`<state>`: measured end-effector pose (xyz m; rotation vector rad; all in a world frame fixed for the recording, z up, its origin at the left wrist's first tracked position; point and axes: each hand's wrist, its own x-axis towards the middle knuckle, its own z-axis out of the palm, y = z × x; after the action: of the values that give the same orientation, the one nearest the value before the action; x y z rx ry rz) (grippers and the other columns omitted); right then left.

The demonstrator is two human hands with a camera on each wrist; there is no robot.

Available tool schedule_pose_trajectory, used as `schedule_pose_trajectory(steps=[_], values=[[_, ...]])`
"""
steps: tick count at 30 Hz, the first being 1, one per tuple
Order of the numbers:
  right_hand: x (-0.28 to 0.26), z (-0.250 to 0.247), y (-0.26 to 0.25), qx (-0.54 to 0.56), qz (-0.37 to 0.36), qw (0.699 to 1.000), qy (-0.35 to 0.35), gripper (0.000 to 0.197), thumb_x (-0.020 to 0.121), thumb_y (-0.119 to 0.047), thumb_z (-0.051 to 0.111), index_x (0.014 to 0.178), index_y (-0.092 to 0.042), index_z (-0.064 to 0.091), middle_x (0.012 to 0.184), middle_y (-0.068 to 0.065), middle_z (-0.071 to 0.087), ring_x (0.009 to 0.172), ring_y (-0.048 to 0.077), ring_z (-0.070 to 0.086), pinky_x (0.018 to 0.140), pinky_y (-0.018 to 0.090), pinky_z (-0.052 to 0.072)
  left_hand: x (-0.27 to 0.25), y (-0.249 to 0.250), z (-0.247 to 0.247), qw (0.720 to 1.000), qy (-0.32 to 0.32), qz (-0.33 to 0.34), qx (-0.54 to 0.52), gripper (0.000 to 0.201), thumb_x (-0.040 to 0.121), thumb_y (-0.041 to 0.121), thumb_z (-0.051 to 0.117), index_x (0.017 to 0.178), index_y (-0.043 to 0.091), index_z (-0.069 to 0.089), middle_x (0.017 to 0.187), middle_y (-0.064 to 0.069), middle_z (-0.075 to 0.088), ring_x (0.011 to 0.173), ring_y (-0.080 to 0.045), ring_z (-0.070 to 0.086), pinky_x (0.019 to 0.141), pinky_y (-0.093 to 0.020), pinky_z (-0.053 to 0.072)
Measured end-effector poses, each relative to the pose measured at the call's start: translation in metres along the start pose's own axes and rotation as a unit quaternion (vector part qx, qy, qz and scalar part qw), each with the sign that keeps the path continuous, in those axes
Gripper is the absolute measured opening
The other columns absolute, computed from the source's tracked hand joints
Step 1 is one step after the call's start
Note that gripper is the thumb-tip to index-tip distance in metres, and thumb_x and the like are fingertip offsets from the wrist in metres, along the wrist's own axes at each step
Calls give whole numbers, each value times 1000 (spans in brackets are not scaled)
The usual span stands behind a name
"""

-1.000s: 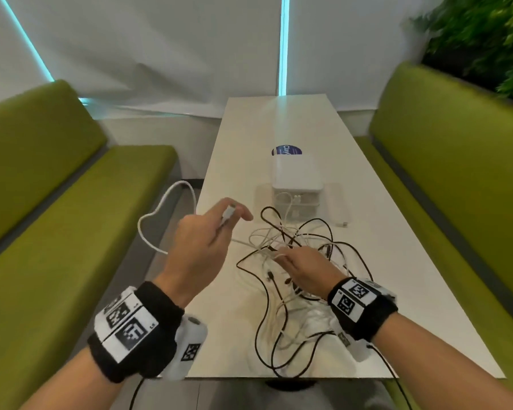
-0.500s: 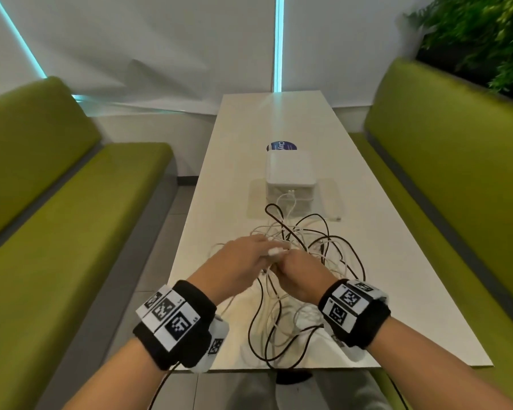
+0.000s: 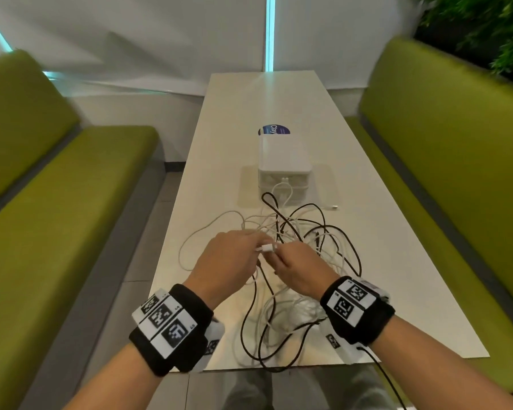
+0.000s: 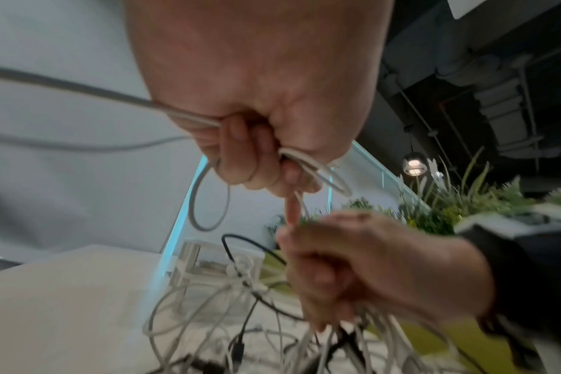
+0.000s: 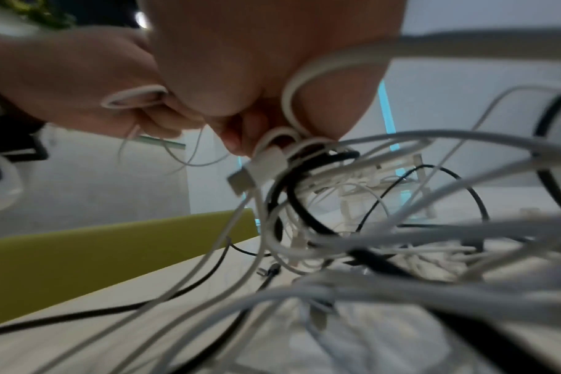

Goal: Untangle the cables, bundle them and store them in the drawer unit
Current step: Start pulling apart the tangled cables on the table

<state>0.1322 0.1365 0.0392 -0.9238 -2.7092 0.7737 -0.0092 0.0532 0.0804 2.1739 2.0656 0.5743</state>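
Gripping one white cable with both my left hand and right hand, near the drawer unit.

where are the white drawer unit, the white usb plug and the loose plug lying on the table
white plastic drawer unit (image 3: pixel 283 155), head view, on its lid
white usb plug (image 5: pixel 263 164), right wrist view, on its housing
small loose white plug (image 3: pixel 334 207), head view, on its tip

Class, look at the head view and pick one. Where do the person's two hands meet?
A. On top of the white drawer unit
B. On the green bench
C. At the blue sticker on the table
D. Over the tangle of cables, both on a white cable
D: the left hand and right hand close their grip on a white cable above the tangle, nearer the person than the drawer unit.
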Motion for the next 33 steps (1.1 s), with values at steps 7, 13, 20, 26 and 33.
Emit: schedule_pose_trajectory(steps=[7, 13, 20, 26, 33], values=[[1, 0, 9, 5, -11, 1000, 5, 41, 101, -45, 30, 62, -32, 31, 59, -9, 43, 55, 11, 41, 56, 30, 28, -5, -12, -26, 977, 196, -44, -73, 20, 91, 2, 51, 86, 15, 66, 83, 4, 68, 71, -15, 59, 62, -18, 37], [-9, -6, 13, 47, -40, 998, 23, 35, 101, -42, 38, 75, -18, 43, 64, -2, 49, 58, 13, 45, 59, 32, 37, -15, -13, -25, 925, 317, -78, -194, 24, 96, 4, 46, 87, 18, 64, 82, 9, 65, 65, -2, 54, 60, -8, 36], [-7, -7, 19, 3, -1, 1000, -13, 35, 102, -42, 30, 76, -21, 40, 67, -5, 48, 62, 14, 46, 62, 32, 38, -2, -13, -20, 954, 247, -103, -136, 23, 98, 6, 47, 100, 18, 67, 93, 8, 68, 73, -1, 56, 63, -16, 39], [-7, -2, 12, -43, 32, 998, -11, 32, 103, -40, 28, 86, -19, 46, 74, -3, 52, 70, 18, 49, 65, 32, 37, 2, -27, -1, 989, 84, -102, 70, 60, 89, -5, 50, 146, 7, 36, 151, -11, 40, 129, -30, 45, 102, -39, 43], [-7, -1, 2, -21, 42, 999, 19, 26, 87, -6, 48, 108, -19, 59, 94, 6, 68, 89, 26, 63, 73, 36, 49, 4, 12, 23, 993, -59, -3, 103, 42, 94, 9, 38, 134, 16, 47, 132, -4, 57, 129, -24, 44, 108, -35, 30]])
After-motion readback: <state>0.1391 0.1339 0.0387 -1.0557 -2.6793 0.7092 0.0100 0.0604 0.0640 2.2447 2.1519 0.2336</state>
